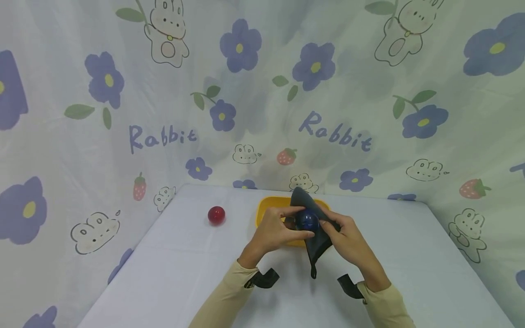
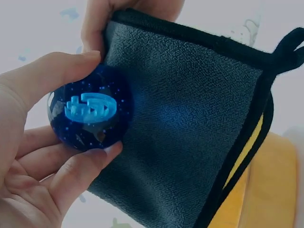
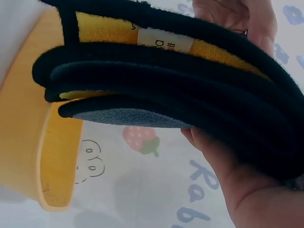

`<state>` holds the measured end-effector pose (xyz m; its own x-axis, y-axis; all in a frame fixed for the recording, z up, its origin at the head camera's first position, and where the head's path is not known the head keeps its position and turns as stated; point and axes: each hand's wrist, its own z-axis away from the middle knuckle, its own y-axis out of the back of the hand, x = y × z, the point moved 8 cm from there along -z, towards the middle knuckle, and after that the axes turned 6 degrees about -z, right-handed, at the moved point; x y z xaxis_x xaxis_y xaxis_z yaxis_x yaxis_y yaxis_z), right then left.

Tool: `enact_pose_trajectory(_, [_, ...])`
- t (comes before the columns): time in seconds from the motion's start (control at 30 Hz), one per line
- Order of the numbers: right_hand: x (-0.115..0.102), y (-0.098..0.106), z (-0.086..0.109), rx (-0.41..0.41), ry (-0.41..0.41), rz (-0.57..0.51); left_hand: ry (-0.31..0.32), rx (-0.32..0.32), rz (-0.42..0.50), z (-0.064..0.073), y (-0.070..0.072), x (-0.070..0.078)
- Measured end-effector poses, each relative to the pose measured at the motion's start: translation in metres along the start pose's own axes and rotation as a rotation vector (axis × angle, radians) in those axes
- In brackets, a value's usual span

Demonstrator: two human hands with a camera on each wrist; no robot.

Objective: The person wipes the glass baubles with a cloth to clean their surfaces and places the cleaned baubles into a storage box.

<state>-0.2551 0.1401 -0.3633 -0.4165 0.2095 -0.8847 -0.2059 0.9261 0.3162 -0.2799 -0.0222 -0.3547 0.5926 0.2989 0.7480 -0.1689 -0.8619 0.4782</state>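
A glossy dark blue ball (image 1: 306, 220) is pinched between the thumb and fingers of my left hand (image 1: 273, 230). Pale speckles and a light blue mark show on it in the left wrist view. Behind the ball, touching it, hangs a folded dark grey cloth (image 2: 185, 114) with black edging and a corner loop. My right hand (image 1: 346, 234) grips this cloth from the right side. Between the cloth's layers, yellow inner faces and a white label (image 3: 164, 42) show in the right wrist view. Both hands are above the yellow container (image 1: 262, 207).
A red ball (image 1: 216, 215) lies on the white-covered table (image 1: 176, 264), left of the yellow container. A curtain (image 1: 262, 91) printed with rabbits and flowers rises behind the table and along its sides. Black bands with curved pieces (image 1: 265, 279) sit at both wrists.
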Motion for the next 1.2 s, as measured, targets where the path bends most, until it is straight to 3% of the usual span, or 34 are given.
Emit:
enact_pose_trajectory(0.6, [-0.006,-0.001,0.003,0.056,-0.030,0.028,0.083,0.115,0.156,-0.003,0.011,-0.014])
enact_pose_trajectory(0.9, [-0.012,-0.001,0.005,0.077,-0.010,0.055,0.117,0.101,0.149,-0.003,0.011,-0.017])
enact_pose_trajectory(1.2, [-0.020,-0.001,0.009,0.099,-0.038,0.088,0.118,0.101,0.066,-0.004,0.010,-0.019])
